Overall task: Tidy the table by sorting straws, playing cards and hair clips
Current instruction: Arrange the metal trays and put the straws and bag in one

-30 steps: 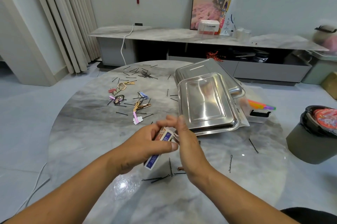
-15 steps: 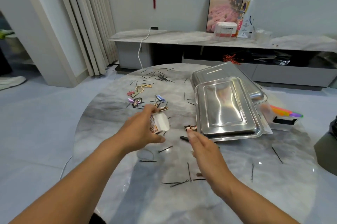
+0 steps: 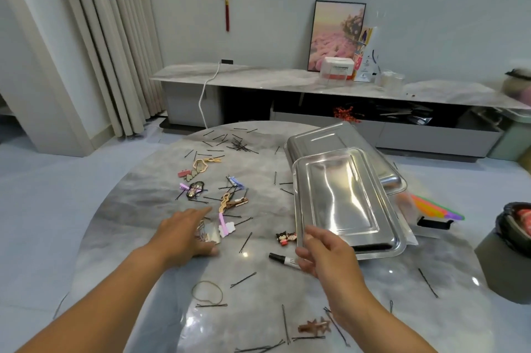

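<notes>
On the marble counter point(image 3: 138, 209), a card pack point(image 3: 211, 233) is set down under the left hand point(image 3: 184, 233), its grip loosened, while the right hand point(image 3: 324, 249) is held empty and slack near the steel tray point(image 3: 344, 200); gathering the scattered hair clips point(image 3: 230, 203) is judged next.

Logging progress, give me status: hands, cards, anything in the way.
Left hand rests on the cards, grip unclear. Right hand open, empty, above the marker. Bobby pins and clips scattered around.
</notes>
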The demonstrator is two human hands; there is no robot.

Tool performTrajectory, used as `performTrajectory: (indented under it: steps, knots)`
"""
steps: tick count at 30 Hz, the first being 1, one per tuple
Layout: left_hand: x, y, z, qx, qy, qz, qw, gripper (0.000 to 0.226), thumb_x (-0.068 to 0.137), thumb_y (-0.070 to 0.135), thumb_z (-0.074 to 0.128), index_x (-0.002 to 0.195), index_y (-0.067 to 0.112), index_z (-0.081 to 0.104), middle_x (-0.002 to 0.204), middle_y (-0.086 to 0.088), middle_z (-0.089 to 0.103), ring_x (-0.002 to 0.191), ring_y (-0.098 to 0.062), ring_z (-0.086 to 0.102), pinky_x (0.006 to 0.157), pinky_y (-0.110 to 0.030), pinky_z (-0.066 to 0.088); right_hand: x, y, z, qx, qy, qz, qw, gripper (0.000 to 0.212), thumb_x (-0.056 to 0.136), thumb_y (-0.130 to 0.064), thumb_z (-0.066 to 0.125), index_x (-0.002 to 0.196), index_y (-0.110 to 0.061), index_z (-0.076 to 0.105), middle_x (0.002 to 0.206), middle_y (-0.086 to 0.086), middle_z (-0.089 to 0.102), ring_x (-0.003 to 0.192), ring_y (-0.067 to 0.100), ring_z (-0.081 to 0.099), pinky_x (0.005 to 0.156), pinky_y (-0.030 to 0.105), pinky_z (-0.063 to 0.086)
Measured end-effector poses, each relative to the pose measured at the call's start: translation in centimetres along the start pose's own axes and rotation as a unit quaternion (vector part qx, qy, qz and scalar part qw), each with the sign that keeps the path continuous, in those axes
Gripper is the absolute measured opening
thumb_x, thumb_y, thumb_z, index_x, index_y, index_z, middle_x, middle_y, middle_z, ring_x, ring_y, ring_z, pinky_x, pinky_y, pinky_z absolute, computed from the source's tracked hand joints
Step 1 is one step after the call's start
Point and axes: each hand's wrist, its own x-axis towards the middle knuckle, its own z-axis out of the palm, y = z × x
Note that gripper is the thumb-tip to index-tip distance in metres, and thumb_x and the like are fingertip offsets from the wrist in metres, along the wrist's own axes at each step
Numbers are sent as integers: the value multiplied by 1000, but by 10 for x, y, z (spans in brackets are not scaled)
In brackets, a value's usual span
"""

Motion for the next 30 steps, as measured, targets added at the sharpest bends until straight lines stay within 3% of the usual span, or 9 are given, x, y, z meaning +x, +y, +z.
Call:
performTrajectory:
  steps: [3, 5, 8, 11, 16, 19, 22, 25, 30]
  knots:
    - [2, 31, -11, -39, 77, -1, 996, 91, 72, 66, 69, 147, 29, 34, 148, 3, 42, 135, -19, 36, 107, -37, 34, 17, -24, -18, -108, 42, -118, 986, 26, 95, -11, 56, 113, -26, 66, 104, -10, 66, 82, 2, 62, 68, 13, 47]
    - [5, 75, -13, -174, 122, 28, 977, 68, 82, 57, 64, 140, 26, 46, 130, 4, 54, 120, -14, 48, 98, -33, 42, 33, -43, -38, -188, 105, -184, 959, 28, 93, -13, 57, 115, -29, 66, 110, -12, 62, 97, 4, 59, 76, 16, 43]
    - [0, 146, 2, -349, 19, 70, 934, 58, 90, 44, 62, 142, 29, 41, 129, 9, 53, 114, -8, 52, 98, -30, 45, 53, -61, -70, -309, 205, -196, 908, 32, 91, -17, 59, 120, -27, 65, 121, -4, 58, 119, 18, 51, 95, 31, 41]
    - [-4, 188, 25, -367, -55, 109, 922, 62, 88, 32, 68, 139, 43, 35, 125, 22, 46, 109, 6, 48, 95, -13, 38, 63, -62, -95, -369, 249, -117, 888, 42, 86, -24, 61, 128, -26, 59, 129, 4, 57, 119, 30, 50, 97, 42, 42]
    - [-1, 199, 47, -312, -64, 123, 940, 58, 76, 28, 80, 119, 36, 42, 111, 19, 36, 101, -7, 46, 83, -11, 42, 76, -56, -104, -294, 180, -16, 938, 60, 76, -32, 68, 131, -25, 46, 124, 6, 56, 101, 30, 60, 99, 48, 45]
    - [0, 191, 46, -294, -70, 107, 947, 88, 70, 31, 85, 141, 31, 32, 124, 14, 31, 113, -11, 42, 94, -19, 40, 80, -67, -103, -154, 140, -14, 978, 41, 82, -13, 74, 120, -2, 60, 110, 11, 66, 92, 27, 63, 88, 37, 50]
    - [-8, 186, 41, -311, -61, 109, 942, 95, 60, 43, 87, 138, 41, 33, 131, 13, 34, 117, -12, 43, 102, -30, 44, 71, -85, -84, 12, 7, -4, 1000, 20, 90, -12, 67, 102, 3, 70, 94, 22, 73, 83, 31, 67, 85, 47, 55]
    - [-25, 190, 32, -333, 58, 108, 935, 66, 60, 54, 81, 111, 52, 39, 110, 23, 44, 103, -1, 49, 83, -24, 49, 52, -97, -50, -12, -59, -75, 995, 20, 92, -12, 62, 77, -8, 74, 82, 20, 72, 73, 29, 66, 75, 46, 55]
    - [-34, 180, 29, -323, 220, 48, 919, 60, 91, 26, 55, 140, 41, 25, 112, 16, 56, 94, -8, 60, 68, -26, 49, 21, -107, 12, -79, -188, -149, 968, 10, 90, -17, 66, 91, -11, 74, 76, 5, 66, 69, 13, 62, 62, 25, 53]
